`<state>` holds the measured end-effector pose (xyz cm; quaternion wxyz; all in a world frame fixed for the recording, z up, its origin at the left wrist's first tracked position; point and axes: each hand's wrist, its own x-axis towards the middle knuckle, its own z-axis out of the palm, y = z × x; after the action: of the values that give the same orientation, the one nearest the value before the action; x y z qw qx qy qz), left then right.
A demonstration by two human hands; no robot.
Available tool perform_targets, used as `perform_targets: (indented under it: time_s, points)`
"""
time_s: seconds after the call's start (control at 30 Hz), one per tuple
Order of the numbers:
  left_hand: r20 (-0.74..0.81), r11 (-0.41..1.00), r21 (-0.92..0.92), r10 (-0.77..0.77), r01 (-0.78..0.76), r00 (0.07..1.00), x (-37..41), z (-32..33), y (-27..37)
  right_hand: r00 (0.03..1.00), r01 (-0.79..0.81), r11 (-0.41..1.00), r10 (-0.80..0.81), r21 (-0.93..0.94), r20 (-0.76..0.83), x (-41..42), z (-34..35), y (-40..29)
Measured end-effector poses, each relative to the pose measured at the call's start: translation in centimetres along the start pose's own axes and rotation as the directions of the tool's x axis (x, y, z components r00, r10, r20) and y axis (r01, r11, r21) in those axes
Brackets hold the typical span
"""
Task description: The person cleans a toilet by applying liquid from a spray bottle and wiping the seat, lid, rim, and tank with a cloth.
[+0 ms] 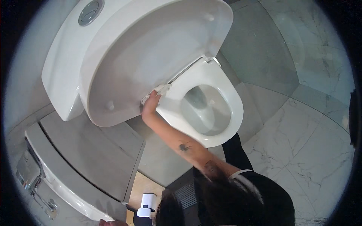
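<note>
My right hand (pixel 151 103) holds a crumpled white cloth or wipe (pixel 163 89) against the hinge end of the white toilet seat (pixel 198 76), beside the foot of the raised lid (pixel 147 48). The fingers press it down at the corner where seat and lid meet. The seat lies down on the toilet bowl (pixel 209 118). Only a small part of my left hand (pixel 113 223) shows, at the bottom edge of the view by the rim of a white washbasin (pixel 70 197); its fingers are mostly cut off.
The cistern with a round flush button (pixel 91 12) stands behind the lid. A grey cabinet (pixel 93 152) and a chrome tap (pixel 42 192) are at the left. A white device (pixel 147 203) lies low down near a dark grooved mat (pixel 185 196). Glass and marbled tiles (pixel 285 158) fill the right.
</note>
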<state>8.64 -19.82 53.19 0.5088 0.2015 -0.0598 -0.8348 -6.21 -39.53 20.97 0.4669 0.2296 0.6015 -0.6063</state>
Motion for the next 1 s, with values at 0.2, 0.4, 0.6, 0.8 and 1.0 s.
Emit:
perform_targets:
  time_s: [0.2, 0.4, 0.6, 0.8, 1.0]
  points:
    - [0.03, 1.0, -0.02, -0.012, 0.013, 0.999, -0.5, 1.5, 0.8, 0.993, 0.07, 0.994, -0.078, 0.087, 0.09, -3.6, 5.1, -11.4]
    - [-0.037, 0.984, 0.176, 0.045, -0.037, 0.998, -2.2, 2.8, 1.7, -0.064, 0.998, -0.044, -0.657, 0.046, 0.751, -8.1, 4.9, -10.3]
    - [0.057, 0.983, 0.179, -0.045, 0.034, 0.997, -0.3, 3.4, 1.5, 0.832, 0.541, 0.836, -0.515, -0.095, 0.204, 2.8, 2.7, -11.9]
    - [0.282, 0.991, 0.105, -0.104, 0.078, 0.954, -5.8, -3.1, 4.5, 0.89, 0.432, 0.833, -0.455, -0.345, 0.015, 3.3, -0.7, 0.3]
    - [0.249, 0.997, 0.072, -0.05, 0.033, 0.967, -6.3, -1.5, 3.6, 0.788, 0.248, 0.804, 0.157, -0.54, 0.595, -12.4, -0.7, -5.1]
